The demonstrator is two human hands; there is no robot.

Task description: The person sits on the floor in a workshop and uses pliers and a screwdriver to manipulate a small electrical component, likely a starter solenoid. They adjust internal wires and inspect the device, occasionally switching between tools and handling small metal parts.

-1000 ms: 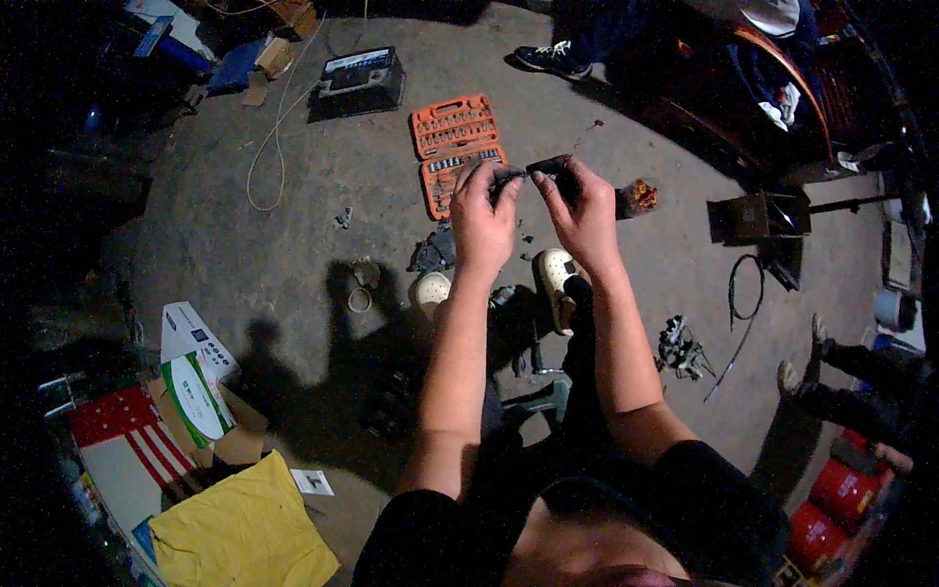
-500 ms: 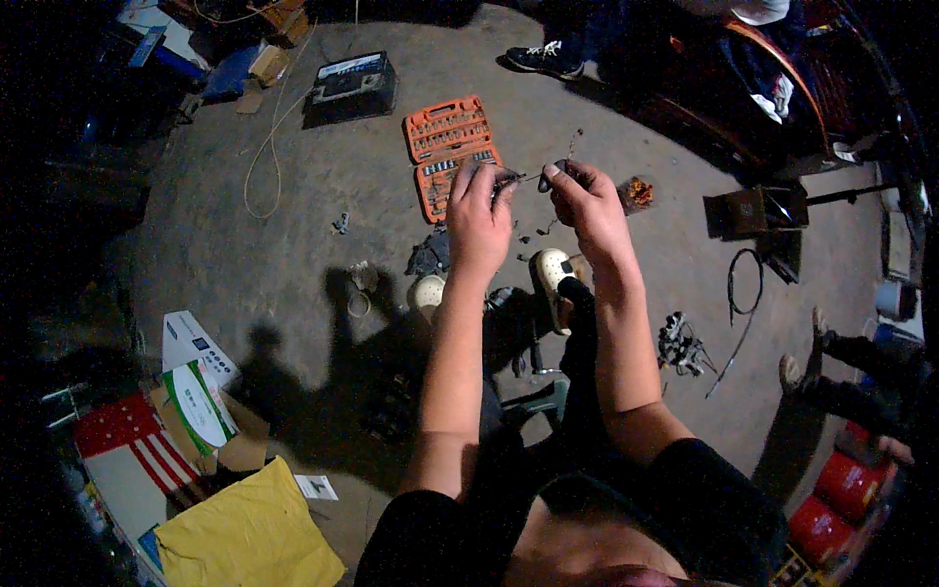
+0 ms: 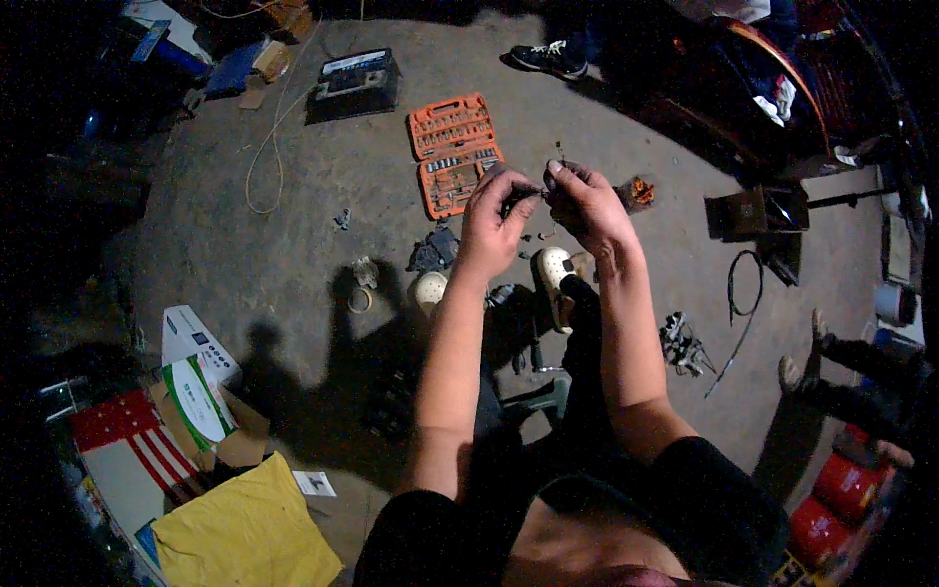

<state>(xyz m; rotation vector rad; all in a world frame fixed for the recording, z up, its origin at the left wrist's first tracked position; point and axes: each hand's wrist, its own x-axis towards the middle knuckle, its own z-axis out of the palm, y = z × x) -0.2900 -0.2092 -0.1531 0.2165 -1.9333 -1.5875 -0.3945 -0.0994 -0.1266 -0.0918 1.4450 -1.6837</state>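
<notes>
My left hand (image 3: pixel 497 217) is closed, thumb and fingers pinched around a small dark piece that I cannot make out. Right beside it, fingertips almost touching, my right hand (image 3: pixel 587 203) pinches a thin copper-coloured strip (image 3: pixel 559 147). One end of the strip pokes up above the fingers and another bit shows below them; the middle is hidden in the hand. Beyond my left hand an orange socket set case (image 3: pixel 452 127) lies open on the floor. Below the hands rests a dark, lumpy part (image 3: pixel 431 251) with small loose bits near it.
A car battery (image 3: pixel 352 86) stands far left. To the right are an orange-filled container (image 3: pixel 641 191), a metal box on a stand (image 3: pixel 738 213), a black cable (image 3: pixel 745 284) and a tangled metal part (image 3: pixel 685 344). Cartons and a yellow bag (image 3: pixel 249 523) lie lower left. Other people's feet show.
My hands have come closer together, and the left has moved slightly right and down. The thin strip's upper end now sits lower and shows less above my right hand.
</notes>
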